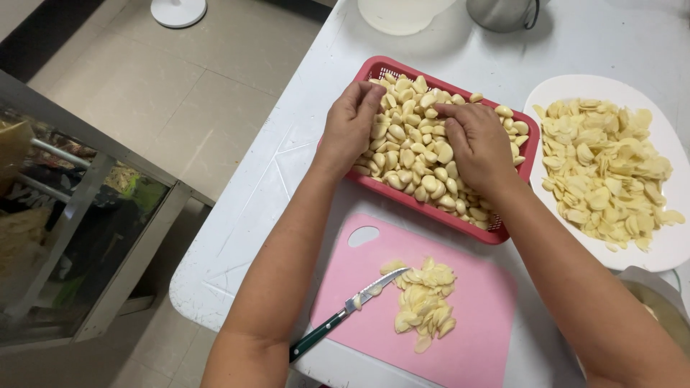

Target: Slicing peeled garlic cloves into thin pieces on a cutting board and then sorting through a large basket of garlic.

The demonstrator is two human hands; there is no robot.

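Note:
A red plastic basket [374, 70] full of peeled garlic cloves [417, 162] sits on the white table. My left hand [350, 126] rests on the cloves at the basket's left side, fingers curled into them. My right hand [478, 144] lies over the cloves at the middle right, fingers pointing left and closing on some. Nearer to me lies a pink cutting board [474, 345] with a small heap of sliced garlic [425, 302]. A knife with a dark green handle [338, 317] lies on the board's left, blade toward the slices.
A white plate [672, 244] piled with sliced garlic [604, 172] stands to the right of the basket. A white container [399, 14] and a metal pot [503, 13] are at the table's far edge. The table edge drops to a tiled floor at left, beside a metal rack [108, 215].

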